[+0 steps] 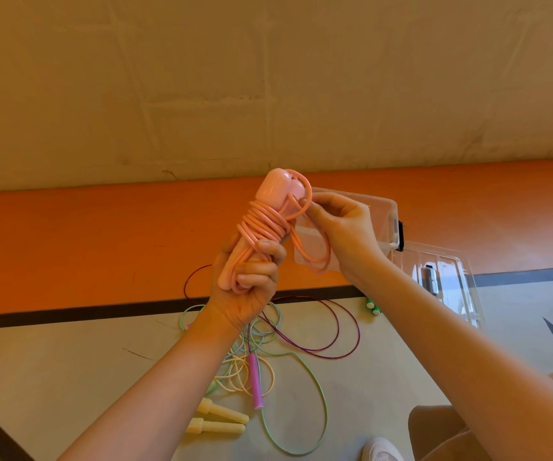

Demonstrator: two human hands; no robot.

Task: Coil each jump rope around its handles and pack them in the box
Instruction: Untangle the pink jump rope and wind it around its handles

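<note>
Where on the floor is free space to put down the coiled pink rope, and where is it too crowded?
Free: the grey floor left of the left forearm, below the black line; also the orange strip above that line. Crowded: under the left hand, where the purple rope, green rope and cream handles lie tangled. The clear box and its lid fill the right.

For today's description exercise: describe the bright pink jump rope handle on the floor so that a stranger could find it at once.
Start at the tangle of thin pastel jump ropes lying loose on the grey floor, below the person's raised left hand. The slim bright pink plastic handle lies lengthwise in it. The two stubby cream-yellow handles beside it are paler and thicker.
</note>
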